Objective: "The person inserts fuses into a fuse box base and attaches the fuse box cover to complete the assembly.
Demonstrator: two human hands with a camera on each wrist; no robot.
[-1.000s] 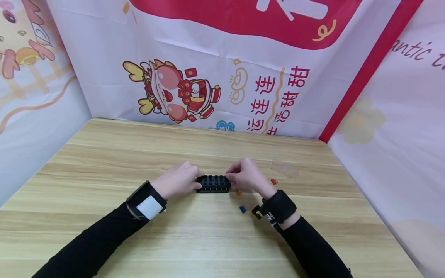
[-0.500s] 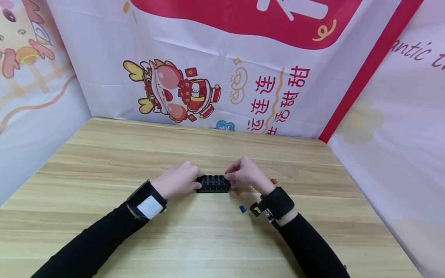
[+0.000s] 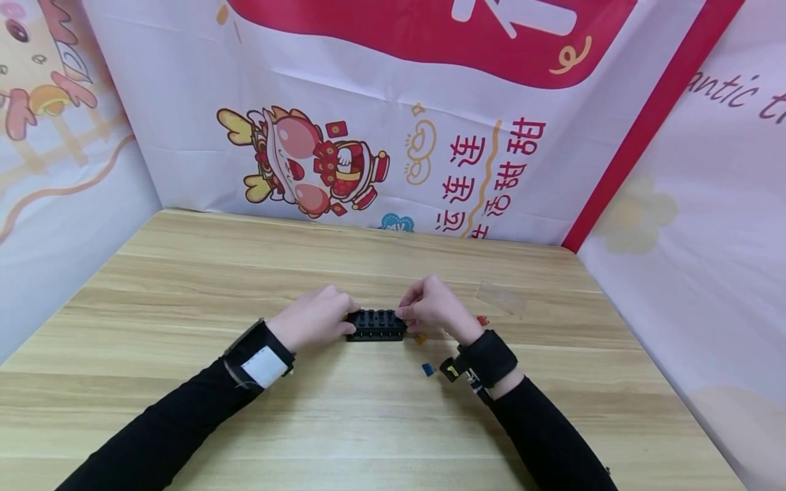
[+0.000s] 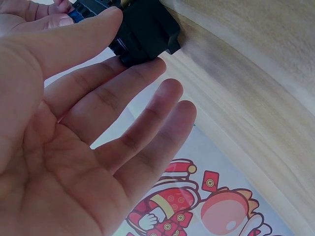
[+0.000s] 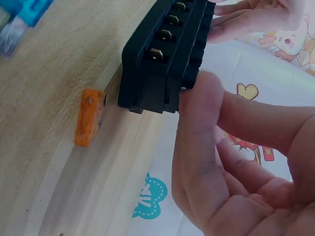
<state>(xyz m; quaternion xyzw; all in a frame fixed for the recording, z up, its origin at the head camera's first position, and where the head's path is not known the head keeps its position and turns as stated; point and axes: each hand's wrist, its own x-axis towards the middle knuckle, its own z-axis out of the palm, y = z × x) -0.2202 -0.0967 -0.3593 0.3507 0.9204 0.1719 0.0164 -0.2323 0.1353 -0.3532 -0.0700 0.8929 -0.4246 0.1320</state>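
Note:
A black fuse block [image 3: 376, 331] with metal blade terminals along its side sits on the table in the head view. My left hand [image 3: 314, 317] grips its left end between thumb and fingers; the left wrist view shows the ring and little fingers held away from it. At the opposite end, my right hand [image 3: 432, 310] pinches at the top of the block. A small blue piece [image 4: 76, 14], apparently a blade fuse, shows at those fingertips in the left wrist view; the fingers mostly hide it. An orange blade fuse [image 5: 88, 118] lies beside the block.
Nearer the person lies another blue fuse [image 3: 428, 369]. A red fuse [image 3: 482, 320] is beyond the right wrist. Farther right rests a clear plastic cover [image 3: 502, 300]. Printed cloth walls [image 3: 393, 88] border the wooden table [image 3: 184, 273].
My right wrist has shifted slightly left while its fingertips stay at the end of the fuse block. The left hand keeps its hold without visible movement.

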